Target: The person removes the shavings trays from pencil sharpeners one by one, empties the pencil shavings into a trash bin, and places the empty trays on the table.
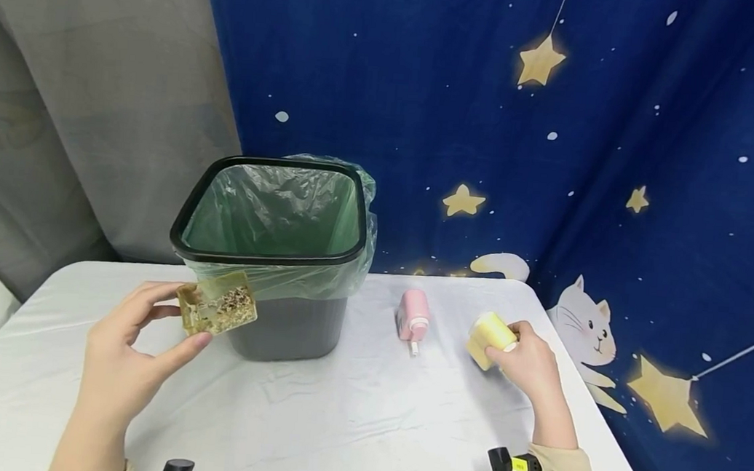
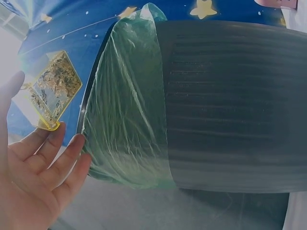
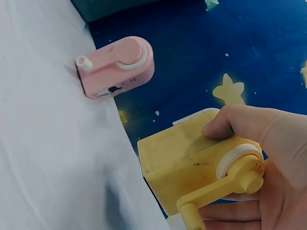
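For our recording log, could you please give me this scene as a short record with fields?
Left hand: pinches a translucent container with shavings inside
Right hand: holds a yellow crank sharpener
Bin: grey, on the white table, green liner hanging below its rim
Pink sharpener: on the table, between the bin and the yellow one
Backdrop: blue star-patterned curtain

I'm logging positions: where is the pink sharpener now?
In the head view, the pink sharpener sits on the white table, right of the bin and left of the yellow sharpener in the right hand.
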Available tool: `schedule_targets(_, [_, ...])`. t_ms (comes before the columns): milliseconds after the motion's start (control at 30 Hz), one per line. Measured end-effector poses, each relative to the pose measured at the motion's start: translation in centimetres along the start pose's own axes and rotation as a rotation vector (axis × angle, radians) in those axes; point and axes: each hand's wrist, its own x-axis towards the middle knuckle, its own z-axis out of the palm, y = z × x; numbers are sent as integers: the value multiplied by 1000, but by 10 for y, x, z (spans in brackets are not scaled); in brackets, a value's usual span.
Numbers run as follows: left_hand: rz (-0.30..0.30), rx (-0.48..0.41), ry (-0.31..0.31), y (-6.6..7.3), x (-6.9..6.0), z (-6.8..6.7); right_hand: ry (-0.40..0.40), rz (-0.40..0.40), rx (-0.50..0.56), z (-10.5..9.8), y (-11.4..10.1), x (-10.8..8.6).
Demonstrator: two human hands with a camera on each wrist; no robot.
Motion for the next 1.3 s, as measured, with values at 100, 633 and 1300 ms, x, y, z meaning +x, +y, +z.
schedule_targets(100, [0,1,5,1,1,-2,-16,3,8,1,2,0])
schedule_targets(633, [-28,28,11,6,6,-10,-91,31,37,16,12,-6])
schedule_targets(1300, [-2,-1,28,0,12,-14,-111,-10,14,18,17,-9])
